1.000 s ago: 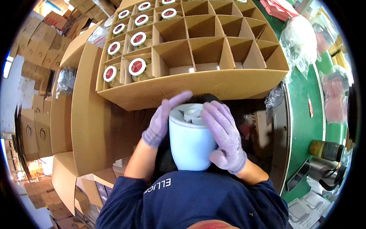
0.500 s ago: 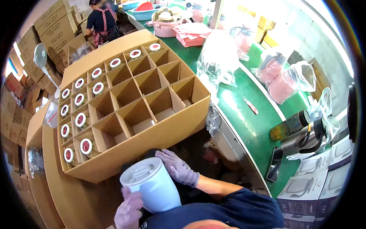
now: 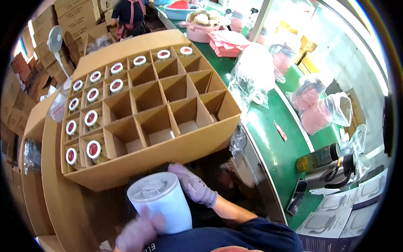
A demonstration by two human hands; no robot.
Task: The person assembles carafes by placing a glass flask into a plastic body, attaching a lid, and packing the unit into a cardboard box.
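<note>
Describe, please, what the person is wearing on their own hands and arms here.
Both hands, the left hand and the right hand, wear thin, pale purple disposable gloves that end at the wrist. The forearms are bare below them. Dark navy short sleeves cover the upper arms; the left hand is motion-blurred.

from my feed i see a long green work table (image 3: 268, 126) running up the right side, bright daylight washing out the top right corner. stacked cardboard boxes (image 3: 71, 17) line the left, with a standing fan (image 3: 55, 40) beside them.
</note>
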